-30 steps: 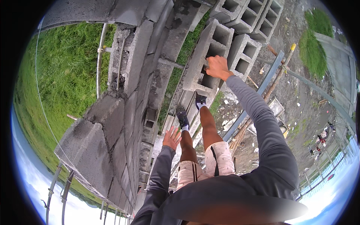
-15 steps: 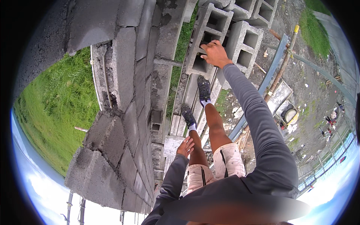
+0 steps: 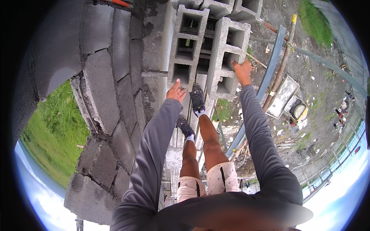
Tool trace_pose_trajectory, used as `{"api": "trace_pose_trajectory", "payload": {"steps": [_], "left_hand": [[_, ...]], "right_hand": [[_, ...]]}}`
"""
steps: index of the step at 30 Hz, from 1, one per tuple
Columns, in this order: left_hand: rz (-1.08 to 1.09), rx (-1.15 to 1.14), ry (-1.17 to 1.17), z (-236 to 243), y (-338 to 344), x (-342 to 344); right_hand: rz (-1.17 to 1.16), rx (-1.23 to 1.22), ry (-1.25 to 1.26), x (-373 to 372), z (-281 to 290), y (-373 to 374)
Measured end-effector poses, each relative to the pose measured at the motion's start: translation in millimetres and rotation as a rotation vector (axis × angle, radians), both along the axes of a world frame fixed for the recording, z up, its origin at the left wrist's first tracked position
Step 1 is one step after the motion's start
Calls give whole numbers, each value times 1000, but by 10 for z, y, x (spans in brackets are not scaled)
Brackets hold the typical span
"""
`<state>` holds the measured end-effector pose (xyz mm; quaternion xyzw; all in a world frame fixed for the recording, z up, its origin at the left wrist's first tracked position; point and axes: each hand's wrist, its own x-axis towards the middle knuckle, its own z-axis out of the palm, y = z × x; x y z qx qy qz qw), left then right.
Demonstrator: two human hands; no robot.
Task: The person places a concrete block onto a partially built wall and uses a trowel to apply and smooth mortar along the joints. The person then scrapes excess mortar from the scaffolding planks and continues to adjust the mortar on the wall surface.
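The right grip has just shifted, clasping the wall of the hollow block on its left; the left grip, loosely open, is now by a second block just ahead: one per hand.

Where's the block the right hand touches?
In the head view's upper middle, the block is just right of another hollow block, with the right hand on its right edge.

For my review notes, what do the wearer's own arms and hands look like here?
The left sleeve and right sleeve are long, plain grey, creased and wrist-length, with no markings that I can see. The left hand and right hand are ungloved.
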<state>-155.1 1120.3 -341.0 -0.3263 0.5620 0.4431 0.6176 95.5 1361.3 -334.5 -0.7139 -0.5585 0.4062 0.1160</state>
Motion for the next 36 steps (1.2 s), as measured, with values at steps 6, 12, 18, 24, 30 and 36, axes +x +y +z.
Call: {"api": "trace_pose_trajectory", "payload": {"steps": [6,12,18,24,30,36], "left_hand": [[84,8,162,114,210,125],[123,37,182,259,287,124],[12,182,229,551,-214,510],[-46,-27,-41,1298,-1945,1278],[642,-138,236,2291,-3985,1546],[990,-308,532,3150,-5364,1615]], "right_hand": [[-175,-136,209,-121,38,42],[-121,-63,165,-462,8,187],[-109,-50,235,-489,-25,300],[28,-102,105,-581,474,50],[42,257,100,-528,1206,-1142],[363,-545,597,-1320,1922,-2791]]}}
